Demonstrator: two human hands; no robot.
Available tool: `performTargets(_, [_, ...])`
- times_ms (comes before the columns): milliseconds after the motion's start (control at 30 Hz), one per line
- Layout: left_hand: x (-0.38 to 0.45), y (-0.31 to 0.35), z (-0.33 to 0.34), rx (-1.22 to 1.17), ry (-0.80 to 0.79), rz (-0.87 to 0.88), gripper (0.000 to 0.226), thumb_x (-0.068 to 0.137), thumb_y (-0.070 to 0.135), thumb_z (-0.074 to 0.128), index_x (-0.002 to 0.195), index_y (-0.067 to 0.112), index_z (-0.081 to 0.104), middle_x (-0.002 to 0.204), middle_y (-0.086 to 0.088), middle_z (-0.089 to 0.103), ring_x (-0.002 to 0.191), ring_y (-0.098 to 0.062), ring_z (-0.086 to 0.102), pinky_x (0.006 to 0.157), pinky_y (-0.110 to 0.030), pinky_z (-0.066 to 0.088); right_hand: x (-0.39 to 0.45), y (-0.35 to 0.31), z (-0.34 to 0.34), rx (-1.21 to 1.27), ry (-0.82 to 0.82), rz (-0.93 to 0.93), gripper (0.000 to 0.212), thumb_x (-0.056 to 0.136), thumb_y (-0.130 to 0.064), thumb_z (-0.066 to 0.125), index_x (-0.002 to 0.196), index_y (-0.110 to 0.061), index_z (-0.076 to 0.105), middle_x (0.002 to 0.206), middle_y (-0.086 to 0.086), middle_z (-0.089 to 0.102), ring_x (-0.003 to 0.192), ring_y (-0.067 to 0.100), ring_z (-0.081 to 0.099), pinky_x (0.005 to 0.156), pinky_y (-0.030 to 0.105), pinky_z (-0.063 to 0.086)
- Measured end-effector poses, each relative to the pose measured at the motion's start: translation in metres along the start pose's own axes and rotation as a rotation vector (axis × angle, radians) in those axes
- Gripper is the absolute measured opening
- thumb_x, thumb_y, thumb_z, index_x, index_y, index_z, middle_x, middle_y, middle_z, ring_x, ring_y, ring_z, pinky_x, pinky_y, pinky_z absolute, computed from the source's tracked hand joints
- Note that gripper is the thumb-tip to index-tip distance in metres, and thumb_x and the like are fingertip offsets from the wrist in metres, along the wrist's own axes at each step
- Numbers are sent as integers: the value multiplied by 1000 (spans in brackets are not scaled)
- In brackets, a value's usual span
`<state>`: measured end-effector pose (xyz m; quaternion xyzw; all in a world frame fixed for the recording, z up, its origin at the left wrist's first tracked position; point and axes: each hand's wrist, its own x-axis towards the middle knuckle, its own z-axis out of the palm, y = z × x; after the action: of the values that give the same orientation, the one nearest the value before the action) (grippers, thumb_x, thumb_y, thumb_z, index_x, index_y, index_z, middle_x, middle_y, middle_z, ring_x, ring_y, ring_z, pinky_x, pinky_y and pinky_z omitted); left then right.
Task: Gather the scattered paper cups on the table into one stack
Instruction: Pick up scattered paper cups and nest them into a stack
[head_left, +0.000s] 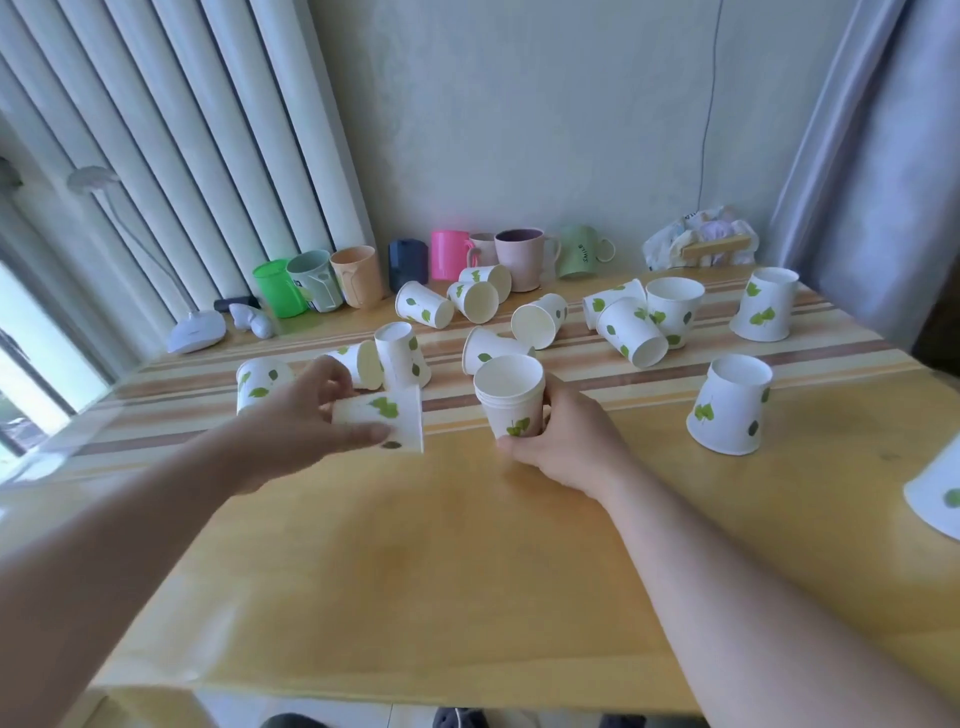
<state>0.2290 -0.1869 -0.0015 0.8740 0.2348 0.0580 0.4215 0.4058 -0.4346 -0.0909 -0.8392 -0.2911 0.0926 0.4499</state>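
I see the right hand (563, 441) curled round a short upright stack of paper cups (511, 397) at the table (467, 545) centre. The left hand (306, 410) pinches one cup (382, 423), tipped sideways, just left of the stack. Other cups (631, 330) lie scattered behind.

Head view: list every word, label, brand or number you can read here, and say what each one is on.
"SMILE": dark letters running vertically on the pale green mug by the wall.
Grey-green cup next to the bright green cup: a dark patch of print low on its side, too blurred to read.
Crumpled plastic bag: a dark mark at the top, too small to read.
Paper cups, such as the stack in the right hand: green leaf prints only, no text.
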Motion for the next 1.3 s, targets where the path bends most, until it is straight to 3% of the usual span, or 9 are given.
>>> performTargets(67, [4,-6,9,-560,35,-35,82,61,45,102,123,16,57,124,-16,71,85,-23,78,71,-35,66,0,-1,1,-15,4,-2,56,76,-42,88,125,-37,62,109,-19,73,104,9,69,88,39,60])
performTargets(133, [5,3,25,-817,23,-82,49,92,42,78,129,14,62,114,-17,73,81,-24,76,79,-41,66,-1,-2,1,-26,9,-2,54,75,-43,88,123,-36,62,107,-19,73,103,10,69,88,39,60])
performTargets(300, [16,41,69,-764,35,33,50,109,56,41,140,21,58,123,-12,68,93,-20,66,77,-32,51,-3,-4,0,-16,11,-3,57,77,-40,90,127,-36,63,106,-19,72,102,10,69,86,37,59])
performTargets(500, [29,70,86,-468,167,330,111,87,46,82,167,46,5,126,-2,78,117,-27,74,103,-45,59,-4,-4,-3,19,0,-7,60,76,-38,91,129,-40,64,108,-26,71,102,7,68,86,34,54])
performTargets(700, [34,73,97,-427,147,247,60,87,28,89,139,31,60,125,7,75,118,-11,70,91,-30,63,-2,-3,-3,26,-15,-21,63,76,-40,91,133,-40,64,111,-23,73,100,1,67,82,31,53])
performTargets(833, [33,55,107,-443,103,161,63,82,29,93,137,29,61,125,9,76,122,-11,68,107,-45,55,-1,0,-1,41,-17,-24,64,76,-43,92,133,-37,65,119,-23,73,100,1,67,84,32,55])
performTargets(1033, [21,27,95,-340,4,155,83,61,62,97,132,58,53,135,14,62,130,-9,59,100,-34,54,-4,0,-2,36,-22,-13,55,77,-42,93,124,-38,65,109,-26,70,92,-3,64,75,28,50])
performTargets(1167, [11,-25,57,-88,340,104,26,85,42,85,107,45,73,120,17,65,115,-14,63,94,-34,52,-1,-6,-1,114,-42,29,57,75,-37,95,124,-39,65,114,-27,71,101,-4,66,78,25,51])
performTargets(1300, [12,-69,20,101,674,-39,53,84,33,80,131,42,58,140,-1,43,140,-29,37,115,-37,31,10,-28,19,143,-133,40,66,73,-28,98,131,-33,66,121,-20,71,113,7,68,95,32,54])
